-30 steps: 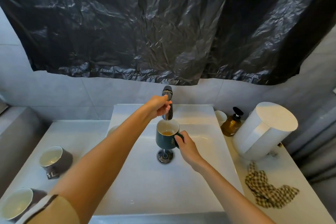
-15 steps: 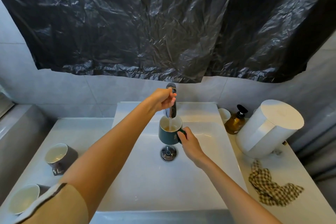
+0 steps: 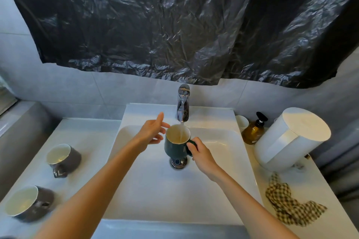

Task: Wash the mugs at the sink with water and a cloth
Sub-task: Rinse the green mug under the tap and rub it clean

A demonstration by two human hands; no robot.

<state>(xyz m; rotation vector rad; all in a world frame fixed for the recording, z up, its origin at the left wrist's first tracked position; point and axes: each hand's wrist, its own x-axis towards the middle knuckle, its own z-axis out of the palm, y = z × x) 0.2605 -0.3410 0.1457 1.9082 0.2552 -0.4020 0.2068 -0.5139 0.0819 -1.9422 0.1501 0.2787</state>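
Observation:
A dark green mug (image 3: 174,146) with a cream inside hangs over the white sink (image 3: 159,190), right under the chrome tap (image 3: 182,104). Water runs from the spout into the mug, which holds brownish liquid. My right hand (image 3: 199,154) grips the mug by its handle. My left hand (image 3: 152,132) hovers beside the mug's left rim with fingers spread and relaxed, holding nothing. Two grey mugs lie on their sides on the left counter, one nearer the wall (image 3: 63,158) and one at the front (image 3: 29,203). A checked cloth (image 3: 289,203) lies crumpled on the right counter.
An amber pump bottle (image 3: 253,131) and a small white cup (image 3: 241,122) stand right of the sink by the wall. A white lidded container (image 3: 291,137) leans beside them. The drain plug (image 3: 178,163) sits below the mug. Black plastic sheeting (image 3: 174,25) covers the wall above.
My left hand has let go of the tap lever and dropped down beside the mug's rim. Water now streams into the mug, which my right hand keeps under the spout.

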